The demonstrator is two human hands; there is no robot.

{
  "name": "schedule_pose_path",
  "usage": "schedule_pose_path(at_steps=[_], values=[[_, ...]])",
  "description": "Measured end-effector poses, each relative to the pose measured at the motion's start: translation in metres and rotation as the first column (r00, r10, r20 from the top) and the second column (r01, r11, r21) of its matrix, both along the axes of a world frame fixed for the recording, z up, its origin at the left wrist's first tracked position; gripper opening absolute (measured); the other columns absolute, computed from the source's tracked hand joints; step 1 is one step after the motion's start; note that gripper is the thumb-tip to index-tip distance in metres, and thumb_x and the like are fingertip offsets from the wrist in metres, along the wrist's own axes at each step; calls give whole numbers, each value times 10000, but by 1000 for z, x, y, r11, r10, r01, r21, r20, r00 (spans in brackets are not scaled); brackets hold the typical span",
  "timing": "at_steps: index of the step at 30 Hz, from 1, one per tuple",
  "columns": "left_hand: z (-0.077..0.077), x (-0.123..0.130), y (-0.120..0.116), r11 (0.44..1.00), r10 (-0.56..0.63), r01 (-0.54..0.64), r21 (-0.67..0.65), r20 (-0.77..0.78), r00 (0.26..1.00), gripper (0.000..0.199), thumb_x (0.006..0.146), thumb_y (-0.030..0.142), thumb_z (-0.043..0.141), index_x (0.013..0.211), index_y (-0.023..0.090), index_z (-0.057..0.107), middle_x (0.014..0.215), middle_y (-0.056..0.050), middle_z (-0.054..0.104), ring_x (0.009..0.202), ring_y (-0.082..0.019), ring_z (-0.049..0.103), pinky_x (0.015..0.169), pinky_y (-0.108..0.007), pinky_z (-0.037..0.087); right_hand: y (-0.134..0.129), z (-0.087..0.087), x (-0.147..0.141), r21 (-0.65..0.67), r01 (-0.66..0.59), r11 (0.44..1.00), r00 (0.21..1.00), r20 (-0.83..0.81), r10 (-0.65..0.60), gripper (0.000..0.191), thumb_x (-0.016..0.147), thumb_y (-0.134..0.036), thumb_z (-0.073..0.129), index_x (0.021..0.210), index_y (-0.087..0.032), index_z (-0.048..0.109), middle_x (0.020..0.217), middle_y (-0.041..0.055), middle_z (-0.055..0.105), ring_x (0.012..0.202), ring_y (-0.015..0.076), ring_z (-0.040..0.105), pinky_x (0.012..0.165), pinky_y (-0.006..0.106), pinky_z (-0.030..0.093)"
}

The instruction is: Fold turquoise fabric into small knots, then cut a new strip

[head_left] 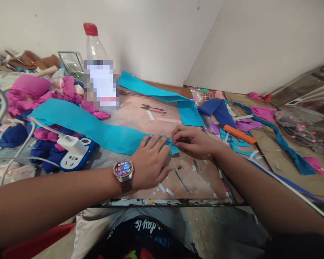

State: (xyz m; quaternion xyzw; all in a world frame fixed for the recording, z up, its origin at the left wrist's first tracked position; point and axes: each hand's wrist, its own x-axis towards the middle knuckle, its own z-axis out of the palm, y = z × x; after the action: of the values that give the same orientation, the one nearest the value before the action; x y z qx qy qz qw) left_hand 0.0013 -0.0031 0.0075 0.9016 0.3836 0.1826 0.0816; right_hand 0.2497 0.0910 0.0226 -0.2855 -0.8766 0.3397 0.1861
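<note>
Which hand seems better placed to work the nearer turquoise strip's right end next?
Probably the right hand: its curled fingers are at that end of the turquoise strip, while the left hand lies palm down across it.

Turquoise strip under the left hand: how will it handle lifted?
The turquoise strip likely flops: it bends along its length. Probably light, since it looks thin. Its end may resist, with the left hand resting there.

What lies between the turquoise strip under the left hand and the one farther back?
The head view shows pink snips and a small white scrap close by, on the table between the near strip and the far strip.
</note>
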Motion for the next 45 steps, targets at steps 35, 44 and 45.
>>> schedule_pose_path(at_steps=[35,44,45], values=[[1,-1,-2,1000,-7,9,29,-90,996,521,994,495,507,1339,119,614,1671,-190,394,1489,-398,391,1151,-574,364,1,-5,0,-159,307,938,946,-54,-319,370,930,-567,695,1006,-205,710,831,34,683,675,153,607,609,277,486],[1,-1,-1,998,-60,61,7,-112,992,536,1008,482,502,1391,118,592,1709,-167,338,1507,-389,386,1133,-569,399,-1,-5,-5,-410,368,834,906,-45,-422,498,901,-667,688,1071,-199,667,625,-45,612,472,110,567,466,236,443],[1,-1,-1,997,-71,72,4,-116,991,520,1012,474,498,1381,122,603,1709,-161,340,1513,-386,382,1134,-567,401,-1,-5,-5,-419,374,827,903,-40,-428,485,885,-648,719,1065,-201,668,627,-43,620,480,113,579,475,237,457]])
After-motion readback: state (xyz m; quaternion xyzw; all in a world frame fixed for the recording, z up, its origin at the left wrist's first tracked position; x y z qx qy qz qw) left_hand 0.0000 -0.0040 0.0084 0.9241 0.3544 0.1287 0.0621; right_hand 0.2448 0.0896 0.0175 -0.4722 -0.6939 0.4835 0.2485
